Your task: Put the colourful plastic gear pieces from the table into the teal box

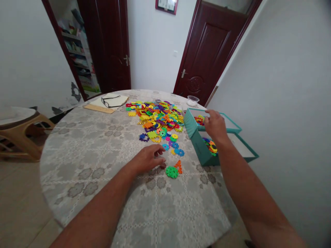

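Observation:
My left hand [151, 158] rests low over the table, fingers loosely bent and apart, with nothing visible in it. Close to its fingertips lie a green notched plastic building piece [172, 172] and an orange triangular piece [179, 166]. Several blue disc pieces [179, 152] are just beyond. My right hand [215, 125] is over the teal box [201, 148], its visible fingertips apart; the other fingers are hidden behind the hand. Red and yellow pieces [199, 120] lie in the box's far part, and mixed-colour pieces [212, 146] in its near part, partly covered by my right forearm.
A large heap of colourful plastic pieces [160, 115] spreads across the table's middle. Glasses [111, 102] lie on a paper pad [99, 108] at the back left. A clear bowl [192, 100] stands at the back right. A wooden stool [26, 132] is beside the round table [85, 151].

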### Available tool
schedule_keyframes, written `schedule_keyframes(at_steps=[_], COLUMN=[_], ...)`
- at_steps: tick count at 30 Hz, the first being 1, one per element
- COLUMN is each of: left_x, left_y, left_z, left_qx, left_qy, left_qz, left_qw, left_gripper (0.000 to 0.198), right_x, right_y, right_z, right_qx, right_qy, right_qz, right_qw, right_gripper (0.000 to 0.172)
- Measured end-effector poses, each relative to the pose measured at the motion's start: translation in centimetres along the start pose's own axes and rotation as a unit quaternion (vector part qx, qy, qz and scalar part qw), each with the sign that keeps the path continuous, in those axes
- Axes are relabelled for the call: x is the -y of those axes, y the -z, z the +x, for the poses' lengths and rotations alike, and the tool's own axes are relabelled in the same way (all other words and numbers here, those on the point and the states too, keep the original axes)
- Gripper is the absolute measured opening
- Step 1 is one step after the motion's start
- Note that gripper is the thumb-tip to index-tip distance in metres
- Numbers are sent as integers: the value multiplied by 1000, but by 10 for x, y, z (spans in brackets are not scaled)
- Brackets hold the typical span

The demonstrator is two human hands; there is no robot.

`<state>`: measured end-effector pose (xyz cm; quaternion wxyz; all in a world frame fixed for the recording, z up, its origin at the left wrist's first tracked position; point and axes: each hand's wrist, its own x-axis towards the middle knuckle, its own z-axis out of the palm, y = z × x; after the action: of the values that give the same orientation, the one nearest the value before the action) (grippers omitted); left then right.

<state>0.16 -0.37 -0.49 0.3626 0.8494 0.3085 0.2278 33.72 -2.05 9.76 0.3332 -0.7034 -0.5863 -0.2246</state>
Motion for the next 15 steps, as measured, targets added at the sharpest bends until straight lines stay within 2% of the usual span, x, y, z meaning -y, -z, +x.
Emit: schedule_keyframes(at_steps=[2,4,6,9,12,15], left_x=[-7,-14,-20,-25,-25,-21], left_y=[-2,-5,-8,-14,-20,-24], left_z=[-4,-7,-8,-9,-10,-10], left_qx=[42,79,113,144,133,118], left_qy=[-26,-61,-100,-137,-151,-157], left_qz=[32,59,90,131,144,153], left_qw=[998,993,984,971,969,968], left_gripper=[44,53,59,60,53,37], right_x=[13,30,45,59,62,63], right_y=[6,12,18,21,20,19], right_z=[-17,-40,-66,-102,-128,-140], right_qx=[43,132,246,392,458,476], right_qy=[17,33,55,90,120,128], right_qz=[39,86,121,149,162,169], right_qw=[998,987,960,903,866,853], right_gripper=[32,27,25,28,37,38])
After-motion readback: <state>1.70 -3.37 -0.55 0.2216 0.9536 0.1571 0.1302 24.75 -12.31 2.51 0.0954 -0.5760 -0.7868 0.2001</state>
